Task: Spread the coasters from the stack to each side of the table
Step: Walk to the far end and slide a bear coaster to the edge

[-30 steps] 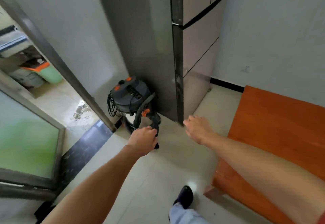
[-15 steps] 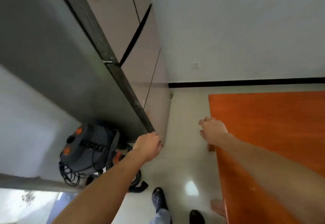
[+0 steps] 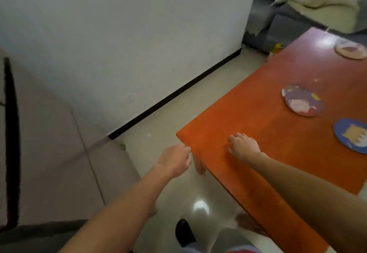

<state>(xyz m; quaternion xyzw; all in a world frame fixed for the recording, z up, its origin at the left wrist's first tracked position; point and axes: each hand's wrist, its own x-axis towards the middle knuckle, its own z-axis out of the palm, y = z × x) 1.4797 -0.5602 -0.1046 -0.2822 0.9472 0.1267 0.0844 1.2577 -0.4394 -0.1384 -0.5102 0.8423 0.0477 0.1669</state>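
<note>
An orange wooden table (image 3: 248, 117) fills the right side of the view. Three round coasters lie flat on it, apart from each other: a purple one (image 3: 302, 100) mid-table, a blue one with a yellow figure (image 3: 351, 135) at the right edge of the frame, and a pale pink one (image 3: 350, 50) at the far end. No stack is visible. My right hand (image 3: 243, 146) hovers over the near corner of the table, fingers curled, holding nothing. My left hand (image 3: 174, 159) hangs just off the table's corner with fingers loosely curled and nothing in it.
A white wall with a black skirting (image 3: 174, 94) runs close along the table's left side, leaving a narrow strip of tiled floor (image 3: 168, 125). A refrigerator side (image 3: 49, 143) stands at the left. A grey sofa with blankets (image 3: 309, 0) sits beyond the table. My shoe (image 3: 183, 233) is below.
The view has swung right, from the vacuum cleaner and refrigerator to the table with the coasters. Both hands have stayed stretched out in front, the right now over the table corner.
</note>
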